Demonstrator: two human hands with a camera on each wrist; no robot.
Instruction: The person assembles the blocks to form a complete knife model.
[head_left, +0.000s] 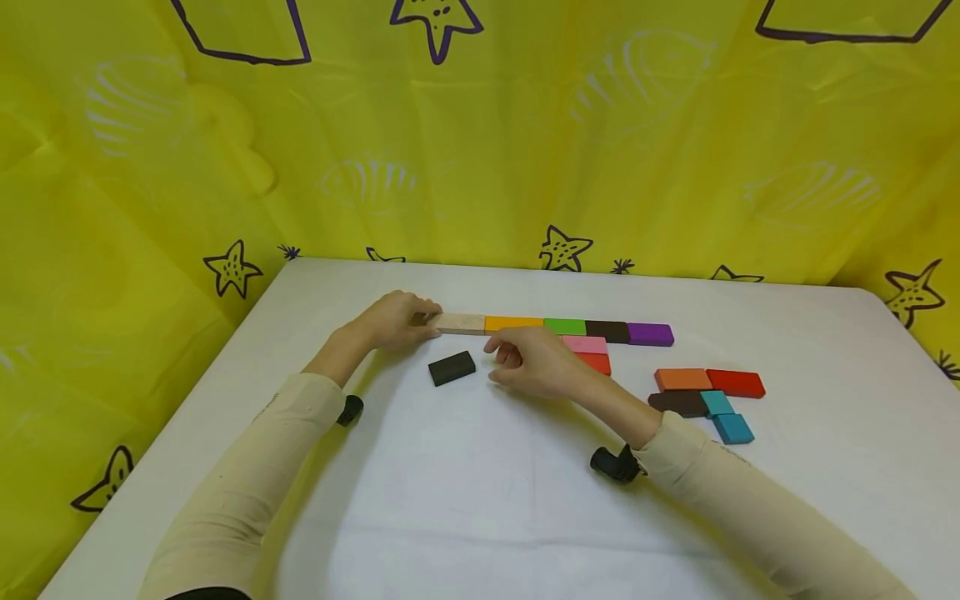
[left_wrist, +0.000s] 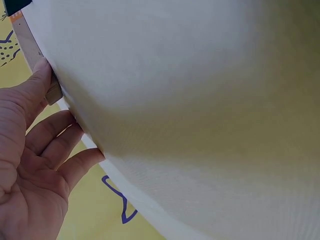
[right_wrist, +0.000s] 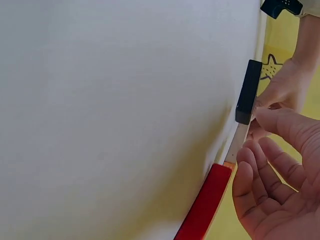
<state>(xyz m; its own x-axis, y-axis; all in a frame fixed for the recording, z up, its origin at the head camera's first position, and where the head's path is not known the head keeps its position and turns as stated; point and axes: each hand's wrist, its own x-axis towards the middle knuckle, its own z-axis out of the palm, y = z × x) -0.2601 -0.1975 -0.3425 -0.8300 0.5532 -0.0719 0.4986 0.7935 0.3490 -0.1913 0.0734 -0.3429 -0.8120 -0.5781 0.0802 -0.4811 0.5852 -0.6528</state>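
Observation:
At the left end of a row of blocks, my left hand (head_left: 397, 321) pinches a beige wooden block (head_left: 461, 324) between thumb and fingers. In the left wrist view the thumb lies along this block (left_wrist: 54, 93). An orange-yellow block (head_left: 513, 323), a green one (head_left: 564, 326), a dark brown one (head_left: 606, 332) and a purple one (head_left: 650, 334) continue the row. My right hand (head_left: 536, 362) hovers before the row, fingers loosely bent, holding nothing. Just left of it lies a black block (head_left: 452, 368). Behind the hand, a pink block (head_left: 585, 344) and a red block (head_left: 597, 363) are partly hidden.
Towards the right lie an orange block (head_left: 681, 379), a red block (head_left: 736, 383), a dark brown block (head_left: 677, 403) and two blue blocks, one teal (head_left: 717, 403), one nearer (head_left: 733, 428). A yellow patterned curtain (head_left: 480, 167) hangs behind the white table (head_left: 487, 483).

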